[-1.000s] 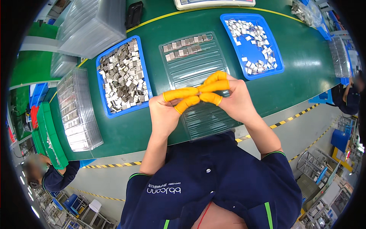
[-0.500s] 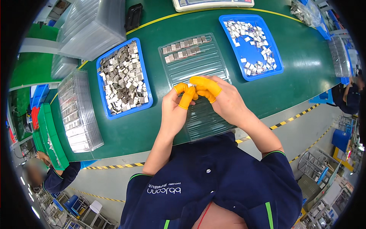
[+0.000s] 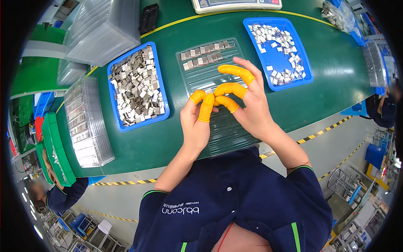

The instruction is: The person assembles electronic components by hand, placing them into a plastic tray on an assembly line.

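Observation:
My left hand [image 3: 197, 122] and my right hand [image 3: 252, 101] meet above the front of a clear ribbed plastic tray [image 3: 239, 59]. Yellow finger cots cover the thumb and some fingers of each. Both pinch at one small whitish part [image 3: 211, 91], mostly hidden between the fingertips. On the right hand, two upper fingers are lifted and spread while the thumb and a finger stay closed. Toward its far end, the tray holds two rows of small metal-and-white connectors [image 3: 203, 50].
A blue bin [image 3: 166, 103] at left is full of loose metal connectors. The blue bin [image 3: 277, 63] at right holds small white pieces with leads. Stacked clear trays [image 3: 88, 122] stand far left, near green bins [image 3: 56, 147] and a co-worker's arm [image 3: 49, 166]. A scale [image 3: 235, 5] sits at the back.
The upper fingers of my right hand have lifted and spread away from the pinch. Both hands stay together in nearly the same place. The co-worker at left has shifted.

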Demonstrator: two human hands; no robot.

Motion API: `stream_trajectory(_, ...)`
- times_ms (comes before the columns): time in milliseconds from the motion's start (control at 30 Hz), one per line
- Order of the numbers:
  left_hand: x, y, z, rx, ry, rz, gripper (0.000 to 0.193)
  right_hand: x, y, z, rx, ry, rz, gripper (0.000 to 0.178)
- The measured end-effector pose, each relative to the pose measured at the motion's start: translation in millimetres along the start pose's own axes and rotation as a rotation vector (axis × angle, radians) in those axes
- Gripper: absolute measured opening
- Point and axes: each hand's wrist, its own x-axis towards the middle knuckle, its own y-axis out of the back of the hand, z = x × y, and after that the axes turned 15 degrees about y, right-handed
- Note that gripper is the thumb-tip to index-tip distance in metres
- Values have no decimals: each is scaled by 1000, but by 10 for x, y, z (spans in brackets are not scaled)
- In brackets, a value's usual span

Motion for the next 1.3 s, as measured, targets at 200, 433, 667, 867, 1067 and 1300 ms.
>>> stream_trajectory(200,46,-191,245,1071,-379,-18,53,176,84,421,-165,39,50,15)
stream_trajectory(433,562,-120,15,1466,-510,92,64,161,-46,1033,-289,28,-115,19)
stream_trajectory(667,666,-118,13,1502,-537,74,59,115,-117,1126,-299,-34,-205,15)
stream_trajectory(867,694,-116,-63,1503,-527,54,59,123,-129,1152,-321,2,-251,16)
stream_trajectory(1067,685,-110,-60,1464,-539,58,61,157,-86,1121,-279,30,-213,18)
stream_trajectory(1300,673,-138,-34,1450,-556,77,61,145,-85,1158,-290,14,-227,17)
